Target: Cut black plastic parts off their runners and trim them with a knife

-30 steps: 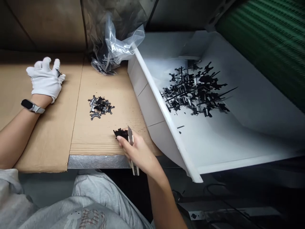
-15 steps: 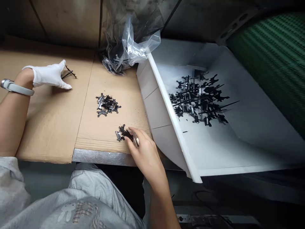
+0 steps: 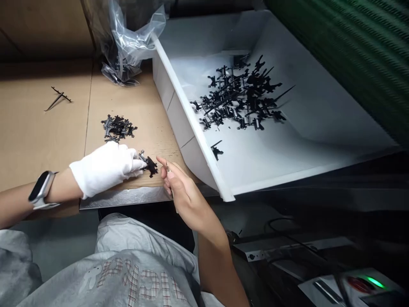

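Observation:
My left hand [image 3: 105,166], in a white glove, reaches across the cardboard's front part. Its fingertips are closed on a few small black plastic parts [image 3: 151,167]. Just to the right, my bare right hand [image 3: 180,183] is curled around a small shiny metal tool [image 3: 168,169], mostly hidden by the fingers, so its kind cannot be made out. The right index finger points toward the black parts without touching them. Behind my left hand lies a pile of similar black parts [image 3: 118,127]. A thin black T-shaped sprue [image 3: 60,97] lies farther left on the cardboard.
A large white tub [image 3: 188,123] stands tilted on the right, holding many black parts on sprues [image 3: 239,94]. One separate black piece [image 3: 217,152] lies near its left wall. A clear plastic bag [image 3: 123,64] with black parts sits behind. The metal table edge [image 3: 118,198] runs in front.
My left hand has let go of the T-shaped sprue and come right to the small black parts. My right hand has drawn back from those parts. The view has shifted right.

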Demonstrator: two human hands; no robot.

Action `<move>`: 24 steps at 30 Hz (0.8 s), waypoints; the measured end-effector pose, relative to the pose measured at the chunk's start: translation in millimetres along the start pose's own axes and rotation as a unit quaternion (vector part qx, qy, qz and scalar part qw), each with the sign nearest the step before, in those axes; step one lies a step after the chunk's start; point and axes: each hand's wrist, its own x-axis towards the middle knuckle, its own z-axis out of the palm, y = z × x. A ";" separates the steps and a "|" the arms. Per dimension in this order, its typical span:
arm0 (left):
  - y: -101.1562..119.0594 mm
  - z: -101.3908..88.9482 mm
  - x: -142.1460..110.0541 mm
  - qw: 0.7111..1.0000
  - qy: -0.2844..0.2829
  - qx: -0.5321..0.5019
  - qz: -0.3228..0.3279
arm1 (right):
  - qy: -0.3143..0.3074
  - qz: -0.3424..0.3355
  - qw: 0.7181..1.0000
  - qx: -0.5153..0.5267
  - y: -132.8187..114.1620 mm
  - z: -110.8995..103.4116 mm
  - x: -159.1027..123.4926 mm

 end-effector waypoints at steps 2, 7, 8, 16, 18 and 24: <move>0.2 8.9 14.7 0.999 -0.028 0.007 -0.014 | 0.009 0.001 1.000 -0.011 1.2 -4.5 -5.2; -22.7 8.0 16.8 0.992 -0.112 0.013 -0.052 | 0.050 0.028 0.998 -0.026 8.3 -10.3 -15.6; -23.7 6.5 16.5 0.991 -0.119 0.009 -0.058 | 0.058 0.026 0.998 -0.026 10.1 -9.7 -16.6; -18.5 -3.4 13.1 0.932 -0.272 -0.143 -0.193 | 0.065 -0.052 0.996 -0.040 16.0 4.8 -15.6; -21.3 -3.9 9.3 0.925 -0.267 -0.182 -0.201 | 0.066 -0.078 0.992 -0.072 14.4 7.1 -13.8; -31.0 -15.4 5.8 0.872 -0.247 -0.336 -0.255 | 0.037 -0.136 0.979 -0.146 8.8 9.9 -7.7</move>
